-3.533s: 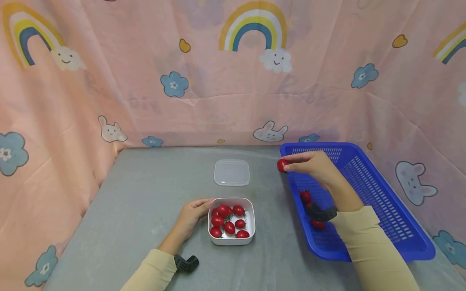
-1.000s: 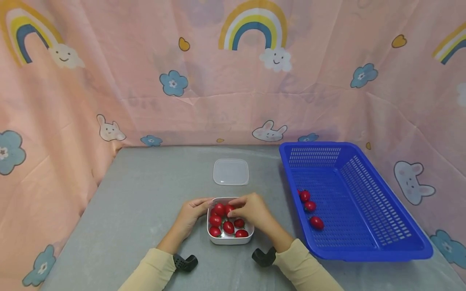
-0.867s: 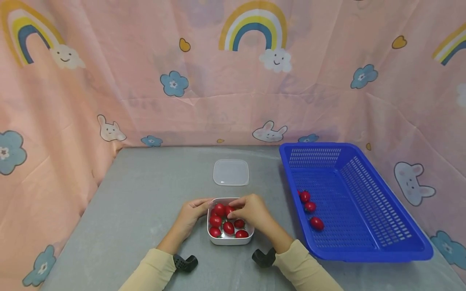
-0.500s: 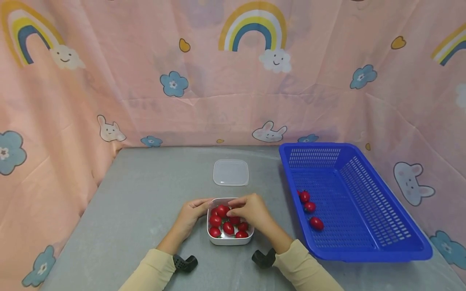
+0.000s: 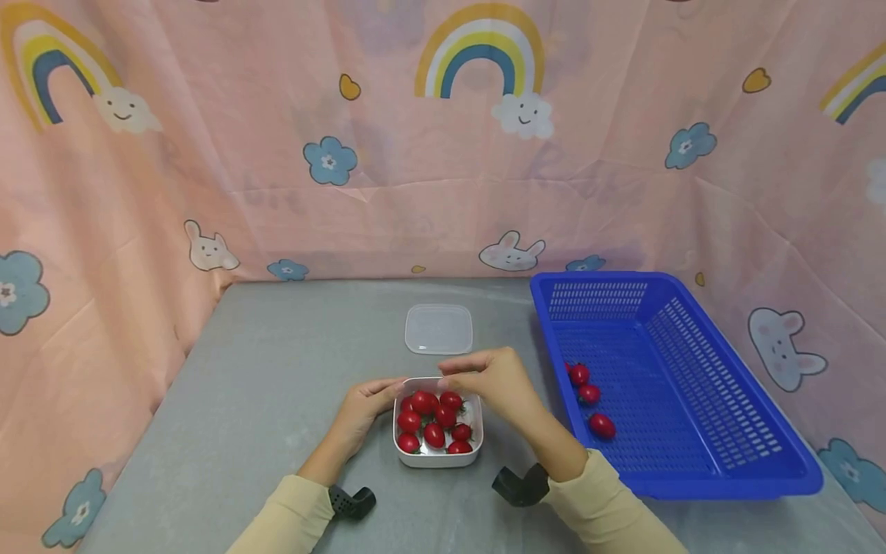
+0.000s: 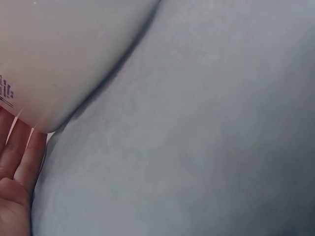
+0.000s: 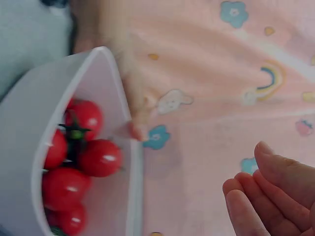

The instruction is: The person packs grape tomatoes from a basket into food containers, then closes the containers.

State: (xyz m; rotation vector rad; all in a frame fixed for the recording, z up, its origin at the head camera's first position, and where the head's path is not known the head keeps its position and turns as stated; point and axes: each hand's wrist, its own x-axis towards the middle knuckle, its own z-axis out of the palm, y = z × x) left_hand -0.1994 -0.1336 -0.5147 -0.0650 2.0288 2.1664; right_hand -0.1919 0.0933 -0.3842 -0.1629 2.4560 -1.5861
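In the head view, a white box (image 5: 438, 461) stands on the table, holding several red cherry tomatoes (image 5: 434, 435). My left hand (image 5: 360, 418) rests against the box's left side near the far corner, its fairly straight fingers (image 6: 19, 147) touching the outer wall in the left wrist view. Just above the far right rim is my right hand (image 5: 501, 385), with a gap between thumb and fingers and nothing held. In the right wrist view its fingers (image 7: 246, 211) are loosely curved, apart from the tomatoes (image 7: 100, 158).
A blue perforated basket (image 5: 664, 385) stands at the right, with several more tomatoes (image 5: 602, 425) along its left side. Behind the box lies a clear flat lid (image 5: 439, 329). A pink patterned cloth (image 5: 388, 154) hangs behind the grey table (image 5: 291, 346).
My right hand carried a tomato from above the basket into the box, let it go among the others, then rose slightly up and right. My left hand has stayed at the box.
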